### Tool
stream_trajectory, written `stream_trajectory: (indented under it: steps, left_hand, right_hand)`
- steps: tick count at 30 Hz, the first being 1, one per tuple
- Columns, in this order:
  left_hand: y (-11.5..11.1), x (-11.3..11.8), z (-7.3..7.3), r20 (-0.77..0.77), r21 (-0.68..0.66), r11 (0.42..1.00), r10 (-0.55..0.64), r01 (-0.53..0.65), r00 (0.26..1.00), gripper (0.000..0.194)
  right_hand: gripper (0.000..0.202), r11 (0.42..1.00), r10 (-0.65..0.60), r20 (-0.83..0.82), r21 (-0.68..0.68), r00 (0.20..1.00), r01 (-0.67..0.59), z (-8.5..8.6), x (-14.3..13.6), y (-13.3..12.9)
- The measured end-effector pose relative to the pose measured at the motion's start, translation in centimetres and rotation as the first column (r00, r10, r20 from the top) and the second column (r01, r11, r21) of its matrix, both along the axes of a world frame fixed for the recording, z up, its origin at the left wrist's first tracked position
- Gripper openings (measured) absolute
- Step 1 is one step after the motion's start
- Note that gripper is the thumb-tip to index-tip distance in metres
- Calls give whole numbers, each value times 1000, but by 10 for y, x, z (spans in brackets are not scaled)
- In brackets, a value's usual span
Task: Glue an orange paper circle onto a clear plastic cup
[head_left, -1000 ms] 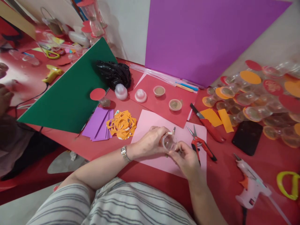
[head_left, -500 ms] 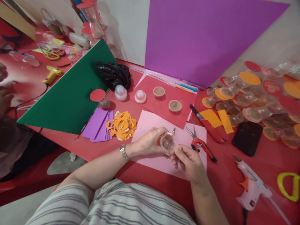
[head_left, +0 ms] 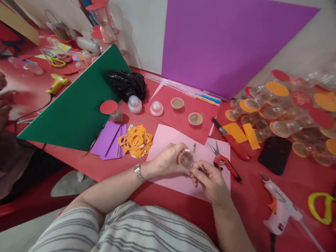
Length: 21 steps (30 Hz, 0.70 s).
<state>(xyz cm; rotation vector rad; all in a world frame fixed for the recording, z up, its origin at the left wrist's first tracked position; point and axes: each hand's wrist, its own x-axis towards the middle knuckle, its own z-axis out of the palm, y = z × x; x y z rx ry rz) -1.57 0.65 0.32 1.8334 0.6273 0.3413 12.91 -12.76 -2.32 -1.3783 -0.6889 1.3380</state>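
My left hand (head_left: pixel 166 159) is closed around a small clear plastic cup (head_left: pixel 186 160), its open mouth tilted up toward me. At the cup's right rim, the thumb and fingers of my right hand (head_left: pixel 211 180) are pinched together; what lies between them is too small to make out. Both hands are above a pink paper sheet (head_left: pixel 168 136). Just right of them lie red-handled pliers (head_left: pixel 224 162). Farther back on red paper (head_left: pixel 168 94) sit two small cups of sand-like material, one (head_left: pixel 177 103) behind the other (head_left: pixel 195 119).
Orange paper scraps (head_left: pixel 136 140) and purple strips (head_left: pixel 107 141) lie to the left, before a green board (head_left: pixel 76 108). On the right are a red utility knife (head_left: pixel 236 145), a black phone (head_left: pixel 275 155), a glue gun (head_left: pixel 282 206) and piled plastic-cup hourglasses (head_left: pixel 280 112). Another person's hand (head_left: pixel 3 108) shows far left.
The view has shifted slightly. My right fingers have moved a little at the cup's rim, while my left hand keeps its hold on the cup.
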Motion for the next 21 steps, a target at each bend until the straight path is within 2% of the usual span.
stream_trajectory:
  steps: [5, 6, 8, 9, 10, 11, 12, 13, 14, 15, 17, 19, 21]
  left_hand:
    - [1, -1, 0, 101, -147, 989, -13, 27, 995, 49]
    - [1, -2, 1, 107, -163, 986, -1, 18, 994, 47]
    - [1, -2, 3, 116, -184, 983, 19, 3, 993, 41]
    - [2, -2, 4, 119, -188, 982, 29, -6, 992, 38]
    - [2, -2, 5, 120, -189, 982, 38, -15, 992, 38]
    - [3, -2, 5, 117, -187, 982, 49, -26, 992, 38]
    - [3, -3, 5, 114, -182, 982, 61, -40, 992, 38]
    - [3, -3, 4, 110, -173, 983, 76, -56, 991, 39]
    - [3, -3, 2, 106, -159, 985, 91, -74, 990, 40]
    - [3, -3, 0, 104, -139, 986, 106, -91, 989, 41]
    - [3, -3, -5, 107, -82, 988, 140, -131, 984, 43]
    - [3, -3, -10, 129, -25, 989, 147, -145, 981, 45]
    - [3, -3, -15, 167, 12, 991, 133, -137, 977, 45]
  right_hand:
    - [33, 1000, -2, 53, 23, 999, 1, -2, 4, -2]
    - [32, 999, -33, 94, 34, 995, 30, -3, 5, -2]
    - [28, 983, -179, 251, 93, 951, 160, -4, 8, -1]
    - [28, 960, -275, 361, 148, 891, 236, -5, 10, 0]
    - [29, 926, -376, 481, 226, 792, 302, -6, 11, 0]
    - [32, 883, -470, 594, 321, 653, 343, -6, 13, 1]
    - [32, 841, -540, 673, 414, 505, 348, -7, 14, 1]
    - [30, 821, -570, 724, 479, 390, 311, -7, 14, 1]
    - [24, 822, -568, 762, 510, 312, 251, -7, 13, 1]
    - [18, 839, -544, 795, 513, 269, 180, -7, 12, 1]
    - [14, 897, -432, 865, 442, 255, 21, -8, 5, 3]
    - [19, 939, -306, 927, 332, 218, -94, -9, -4, 5]
    - [27, 963, -202, 972, 220, 121, -153, -10, -12, 7]
